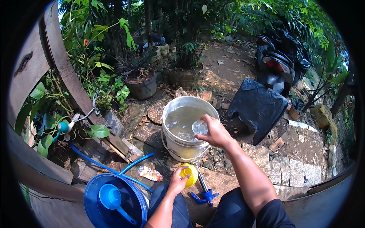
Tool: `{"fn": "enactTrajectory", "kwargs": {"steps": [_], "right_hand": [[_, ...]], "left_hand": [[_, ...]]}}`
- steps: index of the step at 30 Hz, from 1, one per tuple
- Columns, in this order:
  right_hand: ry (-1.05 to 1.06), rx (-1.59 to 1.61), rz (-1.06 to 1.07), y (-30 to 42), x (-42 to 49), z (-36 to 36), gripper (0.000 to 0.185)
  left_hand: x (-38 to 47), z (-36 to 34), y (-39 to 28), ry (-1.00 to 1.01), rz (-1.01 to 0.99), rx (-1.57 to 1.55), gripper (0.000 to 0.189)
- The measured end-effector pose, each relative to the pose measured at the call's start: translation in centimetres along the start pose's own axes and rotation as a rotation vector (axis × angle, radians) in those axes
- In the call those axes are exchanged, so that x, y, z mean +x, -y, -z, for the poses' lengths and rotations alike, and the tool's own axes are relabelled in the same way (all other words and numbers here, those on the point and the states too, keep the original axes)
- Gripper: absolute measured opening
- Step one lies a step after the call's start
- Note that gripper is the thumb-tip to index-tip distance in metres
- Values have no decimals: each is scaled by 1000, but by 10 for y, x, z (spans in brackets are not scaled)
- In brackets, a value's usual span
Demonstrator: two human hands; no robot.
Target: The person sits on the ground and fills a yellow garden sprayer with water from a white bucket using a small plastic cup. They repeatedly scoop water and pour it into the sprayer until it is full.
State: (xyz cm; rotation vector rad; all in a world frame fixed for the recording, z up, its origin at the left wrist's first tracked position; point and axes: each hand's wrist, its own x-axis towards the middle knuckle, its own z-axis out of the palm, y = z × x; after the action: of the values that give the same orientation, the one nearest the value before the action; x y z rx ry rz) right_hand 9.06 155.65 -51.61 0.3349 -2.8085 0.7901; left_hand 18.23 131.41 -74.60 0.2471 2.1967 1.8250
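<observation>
My right hand [217, 134] grips a clear plastic cup [200, 127] just over the cloudy water [181, 115] in a white plastic bucket [179, 145]. Whether the cup touches the water I cannot tell. Nearer to me, my left hand [177, 184] holds a round yellow bottle [193, 179] by its neck, its mouth open and facing up. To the right of this bottle, a blue sprayer pump head [207, 195] with a grey tube [201, 179] lies on a wooden board [223, 182].
A blue bucket [88, 196] with a blue dipper [110, 196] stands at the lower left. Beside it run a blue hose [137, 163] and a labelled bottle [150, 173] on its side. A motorcycle [278, 67] with black plastic sheeting [256, 102] stands right; a wooden frame [71, 77] rises left.
</observation>
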Motion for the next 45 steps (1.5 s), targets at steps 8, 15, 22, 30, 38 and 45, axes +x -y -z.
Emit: {"fn": "enactTrajectory", "kwargs": {"steps": [8, 15, 22, 30, 38, 45], "right_hand": [[295, 8, 26, 26, -20, 28, 81], [704, 8, 6, 34, -33, 3, 77], [825, -94, 87, 11, -37, -39, 79], [879, -159, 110, 9, -42, -65, 77], [950, -326, -8, 23, -43, -69, 80], [926, -328, -16, 23, -40, -72, 76]], "left_hand": [[1, -1, 1, -7, 131, 1, 42], [-1, -4, 1, -83, -7, 90, 44], [0, -2, -5, -62, 8, 65, 44], [2, -4, 2, -67, -16, 35, 44], [1, -2, -3, -65, -12, 48, 44], [-2, 0, -15, -62, 74, -31, 43]]}}
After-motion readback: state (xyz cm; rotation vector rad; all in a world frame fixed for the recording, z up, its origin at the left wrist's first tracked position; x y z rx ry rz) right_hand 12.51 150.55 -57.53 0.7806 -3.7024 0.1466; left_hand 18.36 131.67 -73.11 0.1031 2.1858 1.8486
